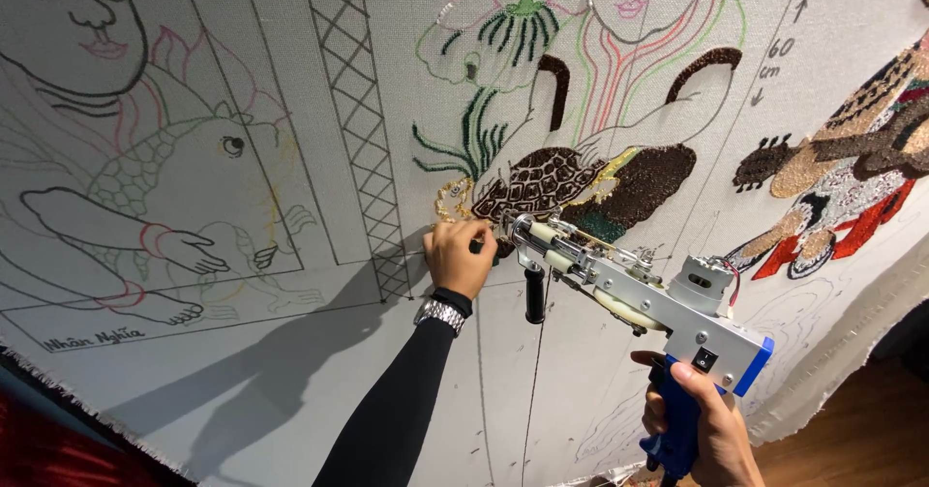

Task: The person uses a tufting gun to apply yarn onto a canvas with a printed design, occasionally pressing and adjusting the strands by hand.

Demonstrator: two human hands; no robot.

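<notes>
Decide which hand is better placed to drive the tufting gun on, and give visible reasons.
Right hand: it grips the tufting gun by its blue handle. The left hand rests on the cloth by the tip.

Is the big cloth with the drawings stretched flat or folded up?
Spread flat: the cloth shows no folds, and the turtle picture lies smooth where the tufting gun touches it.

cut off at the bottom edge: blue grip of the tufting gun (677, 429) and right hand (711, 434). needle tip hidden behind left hand (460, 255). cloth (290, 371) cropped on all sides.
</notes>
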